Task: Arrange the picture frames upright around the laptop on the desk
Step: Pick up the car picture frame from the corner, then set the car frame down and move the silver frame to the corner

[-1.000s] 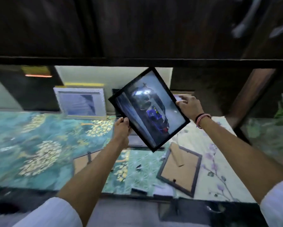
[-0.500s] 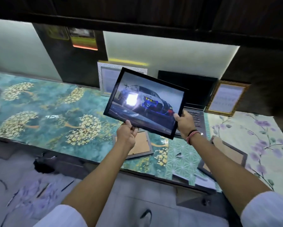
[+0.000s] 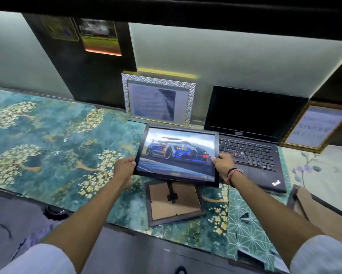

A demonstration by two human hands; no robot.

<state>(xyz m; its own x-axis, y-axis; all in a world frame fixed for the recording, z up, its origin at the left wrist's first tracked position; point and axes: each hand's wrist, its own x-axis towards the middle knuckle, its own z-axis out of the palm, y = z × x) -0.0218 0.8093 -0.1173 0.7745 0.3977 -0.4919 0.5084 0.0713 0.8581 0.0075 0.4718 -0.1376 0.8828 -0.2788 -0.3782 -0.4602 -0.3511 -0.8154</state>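
Above the front half of the desktop, left hand (image 3: 124, 168): closed on the lower left corner of the black-framed rectangular car picture (image 3: 179, 154), thumb on the frame's front.
Right hand (image 3: 224, 165): closed on the lower right corner of the same frame, thumb on the front; red and black bands circle the wrist.
Black-framed car picture: held clear of the desktop, glass toward the camera, top edge tipped away; it sits just left of the laptop keyboard and in front of the silver frame.
Face-down dark frame with brown cardboard back (image 3: 174, 202): flat at the desktop's front edge, directly below the held picture, its stand visible.
Second face-down dark frame (image 3: 322, 212): flat near the front right corner, partly behind the right forearm.
Silver textured frame (image 3: 157, 99): upright at the back edge, just left of the laptop.
Open black laptop (image 3: 251, 139): at the back, right of centre, screen dark.
Gold-framed print (image 3: 314, 126): upright at the back right, just beside the laptop screen.
Desktop with teal and gold floral covering (image 3: 53, 139): bears all of these.
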